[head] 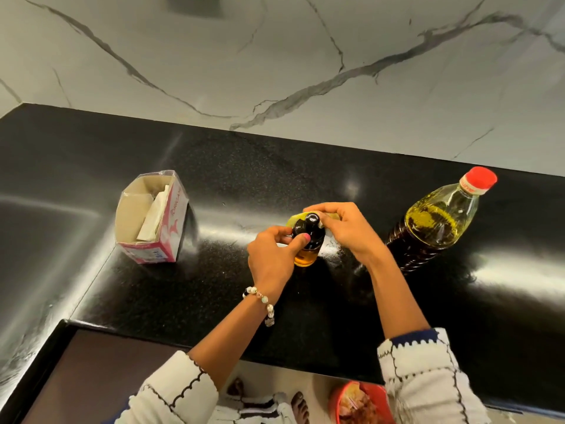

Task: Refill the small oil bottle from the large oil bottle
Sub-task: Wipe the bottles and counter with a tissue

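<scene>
small oil bottle (306, 240): upright mid-surface, between both hands
left hand (270, 258): fingers closed round its dark neck
right hand (344, 229): pinching something pale at the cap
large oil bottle (435, 221): red-capped, standing just right

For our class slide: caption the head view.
Both hands, left hand and right hand, grip the small oil bottle; large oil bottle stands capped.

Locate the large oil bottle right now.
The large oil bottle stands capped on the black counter, right of the right hand, untouched.
</scene>
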A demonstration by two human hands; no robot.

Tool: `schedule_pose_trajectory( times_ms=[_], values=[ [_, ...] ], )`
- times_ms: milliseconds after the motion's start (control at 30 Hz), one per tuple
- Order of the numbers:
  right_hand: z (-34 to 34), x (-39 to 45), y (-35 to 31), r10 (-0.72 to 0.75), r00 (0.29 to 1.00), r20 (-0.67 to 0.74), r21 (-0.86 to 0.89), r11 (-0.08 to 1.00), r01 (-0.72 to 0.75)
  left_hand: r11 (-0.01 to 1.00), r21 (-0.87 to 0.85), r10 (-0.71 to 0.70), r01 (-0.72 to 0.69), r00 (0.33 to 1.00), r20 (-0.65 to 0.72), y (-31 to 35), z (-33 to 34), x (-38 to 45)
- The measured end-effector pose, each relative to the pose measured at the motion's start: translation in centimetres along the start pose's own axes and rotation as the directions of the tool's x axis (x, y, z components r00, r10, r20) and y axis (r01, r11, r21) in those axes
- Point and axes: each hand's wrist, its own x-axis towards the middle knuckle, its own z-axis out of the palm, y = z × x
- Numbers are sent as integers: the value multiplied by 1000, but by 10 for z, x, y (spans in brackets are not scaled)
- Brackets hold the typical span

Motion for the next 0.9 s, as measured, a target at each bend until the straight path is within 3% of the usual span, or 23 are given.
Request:
schedule_pose_trajectory(
  times_ms=[100, 200, 300, 400, 467, 567, 733, 900],
  values=[
    [-12, 10, -9, -14, 957, 289, -71, 997, 36, 997, -42, -65, 65, 998, 5, 2, 1, 1],
    [-14, 13, -14, -1, 946, 324, -185, 981, 64, 989, -89, -117, 117, 993, 11, 3, 2, 0],
    [-3, -1, 0, -43, 991, 127, -255, 964, 75, 987, -110, -114, 115, 993, 11, 4, 3, -3],
    [18, -23, 17, -82, 983, -163, -41, 996, 77, 987, -123, -105, 105, 994, 5, 5, 0, -2],
    [35, -33, 25, -26, 966, -256, 114, 992, 57, 988, -122, -90, 90, 996, 7, 5, -2, 0],
    [58, -48, 36, 85, 946, -312, 280, 960, 6, 990, -122, -61, 70, 996, 71, 2, -1, 1],
    [82, -77, 39, 205, 888, -411, 288, 954, -86, 996, -75, -21, 37, 979, 201, 7, -2, 10],
    [77, -61, 24, 148, 881, -450, 367, 930, 31, 986, -147, -36, 83, 954, 297, 12, -8, 16]
  ],
)
